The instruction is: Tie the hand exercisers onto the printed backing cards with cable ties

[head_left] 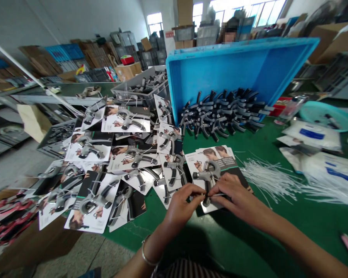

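Observation:
In front of me a grey and black hand grip strengthener [211, 170] lies on a printed backing card [195, 162], on top of a small stack of cards. My left hand [183, 201] pinches at the lower handle from the left side, its thumb and forefinger around a thin white cable tie. From the right, my right hand [230, 195] closes its fingertips on the same white cable tie [220, 195], close to the handle. The fingers partly cover the tie and the handle's end.
A tipped blue crate [243, 65] holds many hand grips [220, 112]. Finished-looking carded grips [89, 204] are heaped at left. Loose white cable ties [269, 177], plastic packets [333, 166] and a turquoise basin [327, 114] lie at right. A person [229, 33] is beyond the crate.

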`<state>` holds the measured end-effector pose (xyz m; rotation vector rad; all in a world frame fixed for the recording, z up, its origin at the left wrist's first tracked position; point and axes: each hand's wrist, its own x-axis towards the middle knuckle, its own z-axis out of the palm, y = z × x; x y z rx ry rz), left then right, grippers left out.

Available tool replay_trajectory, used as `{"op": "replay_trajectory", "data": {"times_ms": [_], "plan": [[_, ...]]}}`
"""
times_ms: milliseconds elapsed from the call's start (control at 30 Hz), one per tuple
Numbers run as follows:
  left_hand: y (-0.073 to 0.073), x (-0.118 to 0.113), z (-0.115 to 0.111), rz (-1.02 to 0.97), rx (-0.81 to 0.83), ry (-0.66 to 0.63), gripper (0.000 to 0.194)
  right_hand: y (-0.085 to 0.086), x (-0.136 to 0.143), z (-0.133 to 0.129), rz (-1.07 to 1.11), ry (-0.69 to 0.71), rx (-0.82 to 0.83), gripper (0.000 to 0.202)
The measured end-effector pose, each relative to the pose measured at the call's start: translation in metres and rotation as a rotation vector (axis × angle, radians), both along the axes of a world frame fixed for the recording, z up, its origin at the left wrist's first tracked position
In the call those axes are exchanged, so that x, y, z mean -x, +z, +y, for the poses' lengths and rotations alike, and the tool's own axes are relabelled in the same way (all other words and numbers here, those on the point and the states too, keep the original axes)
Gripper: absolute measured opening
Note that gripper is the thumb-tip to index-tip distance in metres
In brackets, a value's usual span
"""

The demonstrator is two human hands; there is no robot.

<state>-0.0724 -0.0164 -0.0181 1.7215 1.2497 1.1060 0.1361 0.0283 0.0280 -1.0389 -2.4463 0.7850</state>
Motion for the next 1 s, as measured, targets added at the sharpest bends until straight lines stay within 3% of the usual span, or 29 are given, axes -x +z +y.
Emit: {"op": "replay_trajectory", "data": {"times_ms": [167, 300, 567, 1000], "plan": [[0.002, -0.002, 0.003, -0.072, -0.009, 0.031, 0.007, -0.006, 0.001, -0.008, 0.204, -0.079, -0.055, 0.008], [0.006, -0.007, 0.003, -0.038, -0.029, 0.059, 0.005, -0.007, -0.002, -0.012, 0.179, -0.207, -0.101, 0.008], [0.012, -0.013, 0.004, 0.026, -0.061, 0.031, 0.009, 0.002, -0.004, -0.017, -0.265, -0.074, -0.438, 0.018], [0.013, -0.011, 0.005, 0.087, -0.078, -0.002, 0.01, 0.004, 0.002, -0.015, -0.328, -0.024, -0.505, 0.014]]}}
